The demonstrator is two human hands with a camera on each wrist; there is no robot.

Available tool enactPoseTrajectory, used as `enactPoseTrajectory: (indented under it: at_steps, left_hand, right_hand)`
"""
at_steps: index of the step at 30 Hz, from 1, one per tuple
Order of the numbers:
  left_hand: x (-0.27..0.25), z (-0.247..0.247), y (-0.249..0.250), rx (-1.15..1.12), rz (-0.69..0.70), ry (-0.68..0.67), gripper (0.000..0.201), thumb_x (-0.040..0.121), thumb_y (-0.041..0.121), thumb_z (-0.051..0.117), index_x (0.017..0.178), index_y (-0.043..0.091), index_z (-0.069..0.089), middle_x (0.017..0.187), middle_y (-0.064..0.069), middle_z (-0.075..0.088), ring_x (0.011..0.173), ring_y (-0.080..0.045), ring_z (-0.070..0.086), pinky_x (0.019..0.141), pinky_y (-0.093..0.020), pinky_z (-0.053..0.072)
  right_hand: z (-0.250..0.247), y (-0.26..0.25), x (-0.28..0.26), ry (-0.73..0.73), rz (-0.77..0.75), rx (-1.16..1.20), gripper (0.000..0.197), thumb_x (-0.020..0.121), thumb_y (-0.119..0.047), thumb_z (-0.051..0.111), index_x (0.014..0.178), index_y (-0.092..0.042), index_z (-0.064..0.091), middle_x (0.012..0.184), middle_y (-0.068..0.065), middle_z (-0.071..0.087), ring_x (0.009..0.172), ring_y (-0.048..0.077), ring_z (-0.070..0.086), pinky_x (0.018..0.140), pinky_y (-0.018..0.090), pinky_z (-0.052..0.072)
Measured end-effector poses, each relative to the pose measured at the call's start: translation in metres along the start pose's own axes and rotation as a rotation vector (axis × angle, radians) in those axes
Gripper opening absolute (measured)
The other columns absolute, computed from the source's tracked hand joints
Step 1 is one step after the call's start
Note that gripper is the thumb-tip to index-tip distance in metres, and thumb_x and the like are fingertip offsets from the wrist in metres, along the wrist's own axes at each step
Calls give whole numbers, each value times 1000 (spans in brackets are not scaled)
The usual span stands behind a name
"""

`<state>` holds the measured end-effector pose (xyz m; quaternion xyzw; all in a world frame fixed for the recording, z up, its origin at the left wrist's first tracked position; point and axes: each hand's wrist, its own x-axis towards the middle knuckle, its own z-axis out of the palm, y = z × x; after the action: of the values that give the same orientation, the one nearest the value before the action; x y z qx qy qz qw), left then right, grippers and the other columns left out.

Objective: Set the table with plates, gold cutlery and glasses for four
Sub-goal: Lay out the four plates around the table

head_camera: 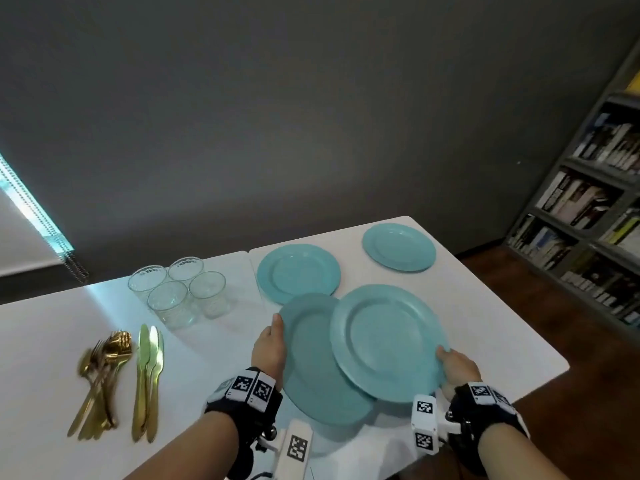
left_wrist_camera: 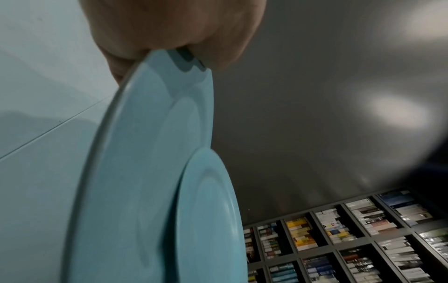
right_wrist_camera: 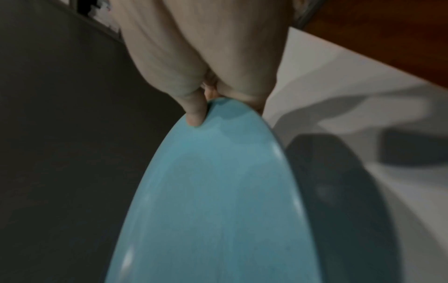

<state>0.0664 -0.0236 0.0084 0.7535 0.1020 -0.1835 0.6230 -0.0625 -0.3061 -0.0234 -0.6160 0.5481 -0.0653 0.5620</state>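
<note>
The left hand [head_camera: 268,344] grips the rim of one teal plate [head_camera: 304,362], thumb on top and fingers curled beneath, while the right hand [head_camera: 457,367] pinches the near edge of a second teal plate [head_camera: 384,341] the same way; the right wrist view shows the thumb pressed on the rim. Taking the cluster of four glasses [head_camera: 180,292] as the landmark, both held plates hang to its right and nearer the person, the right-hand one overlapping the left-hand one from above. Two further plates already lie flat on the white bench [head_camera: 52,341]: one plate [head_camera: 298,273] just right of the glasses, another plate [head_camera: 398,247] farther right toward the corner. The gold cutlery [head_camera: 117,379] lies in front of the glasses, to their left, untouched. The step in hand looks like parting the pair and laying each at a near-side seat. To do it well, draw the upper plate clear to the right before lowering, so the rims do not scrape, then set each down level, opposite one of the laid plates, leaving room on both sides for cutlery.
</note>
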Motion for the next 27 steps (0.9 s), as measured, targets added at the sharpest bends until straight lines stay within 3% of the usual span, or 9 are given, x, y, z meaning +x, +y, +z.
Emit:
enactPoseTrajectory:
  at_steps: [3,6,10,14,17,20,23,25,27]
  left_hand:
    - [-9,4,14,72,16,78,70,95,56,23,126,3,56,130,-23,56,119,-36,53,104,-45,41]
    - [-13,16,15,115,-15,161,65,100,46,20,128,-2,54,132,-26,53,123,-37,49,105,-40,38]
    - [-18,42,9,105,-63,214,66,100,45,22,130,-5,52,135,-28,50,126,-39,46,107,-41,36]
    - [-27,71,-6,122,-87,245,65,101,43,20,130,-7,50,136,-29,48,126,-40,45,107,-42,35]
    - [-35,86,-12,164,-86,257,64,101,42,18,130,-7,50,136,-29,48,127,-39,45,106,-40,34]
    - [-41,95,-15,238,-85,251,64,102,40,16,132,-5,50,137,-29,48,128,-39,44,105,-37,32]
    - [-45,98,-20,249,-91,260,64,102,40,15,132,-4,49,137,-29,48,128,-38,44,104,-37,33]
    - [-47,99,-24,240,-90,271,64,102,40,15,131,-5,50,136,-29,48,127,-38,45,104,-37,33]
    - [-50,98,-30,235,-97,281,65,102,40,16,130,-6,50,135,-29,49,127,-38,46,104,-37,34]
  right_hand:
    - [-34,4,11,104,58,72,19,93,-21,53,98,-3,56,102,14,60,93,33,59,94,47,49]
    - [-69,5,28,160,120,32,28,95,-24,49,99,3,53,102,18,58,91,34,56,86,44,49]
    - [-111,8,55,141,165,-15,38,97,-21,44,117,10,55,119,27,59,87,34,53,60,31,39]
    - [-141,8,74,143,168,-17,39,98,-18,43,125,10,51,130,25,54,94,32,51,74,33,36]
    - [-149,13,80,99,225,-34,42,99,-19,43,132,7,47,137,24,49,111,36,53,81,34,41]
    - [-147,16,77,4,221,62,35,100,-17,42,130,0,48,137,23,47,119,34,52,66,22,45]
    - [-147,13,82,57,212,119,42,100,-25,41,124,8,51,124,26,54,89,35,52,60,32,42]
    - [-145,13,86,60,191,93,42,95,-31,53,120,3,53,129,25,54,94,39,57,72,43,52]
    - [-144,17,98,32,239,164,41,86,-29,67,114,-2,53,125,25,57,98,44,61,85,59,50]
